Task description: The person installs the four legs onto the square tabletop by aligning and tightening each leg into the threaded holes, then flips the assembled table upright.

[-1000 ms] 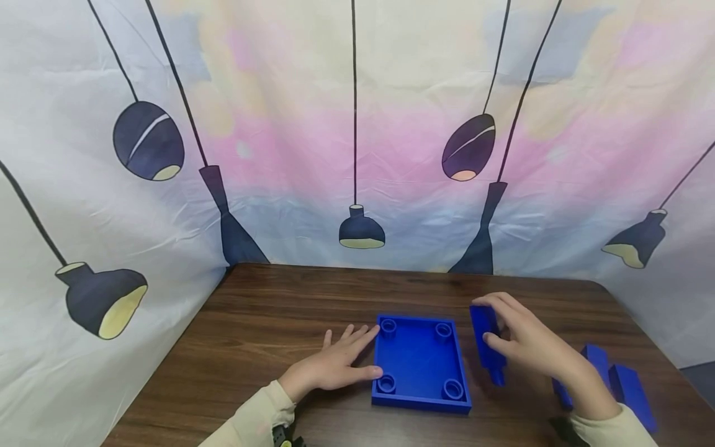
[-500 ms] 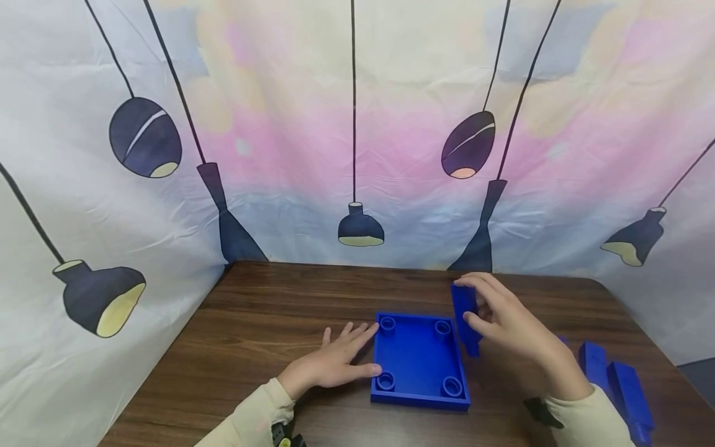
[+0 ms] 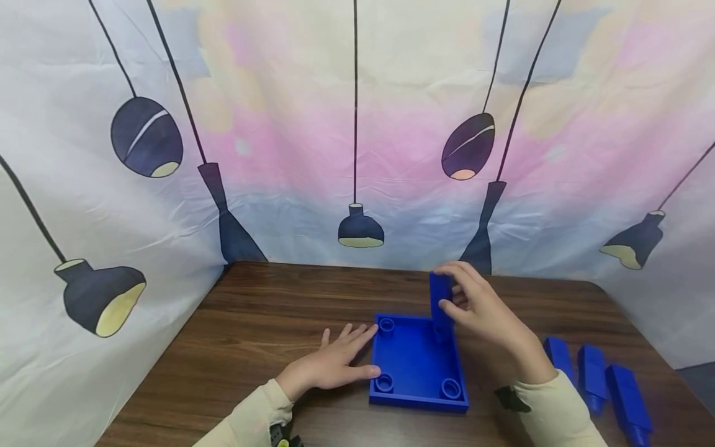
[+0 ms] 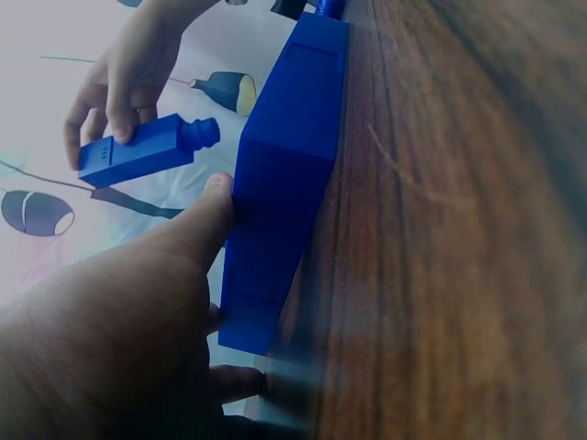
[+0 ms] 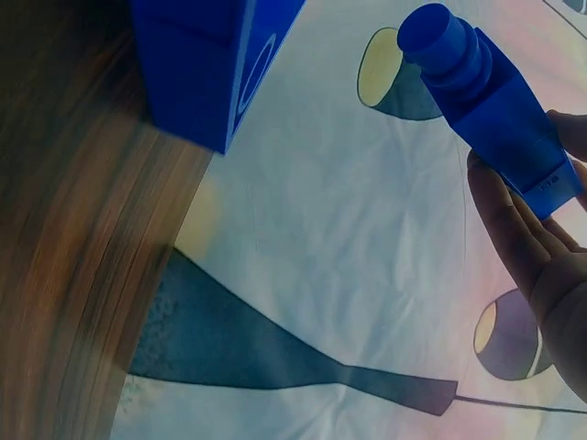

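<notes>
A blue square toy tabletop (image 3: 416, 366) lies upside down on the wooden table, with a raised rim and a round socket in each corner. My left hand (image 3: 334, 365) rests spread against its left side, thumb and index fingertip at the rim. In my right hand (image 3: 486, 310) I grip a blue table leg (image 3: 440, 292) between thumb and fingers. The leg stands nearly upright over the far right corner, peg end down, hiding most of that socket. The left wrist view shows its round ridged peg held above the tabletop's edge.
To the right, beside my right sleeve (image 3: 558, 416), lie 3 more blue legs, the outermost leg (image 3: 628, 397) nearest the table's right side. A patterned cloth (image 3: 290, 124) hangs behind the wooden table (image 3: 262, 323).
My right hand has carried the leg leftward and up, from right of the tabletop to over its far right corner, turning it more upright. My left hand stays in place.
</notes>
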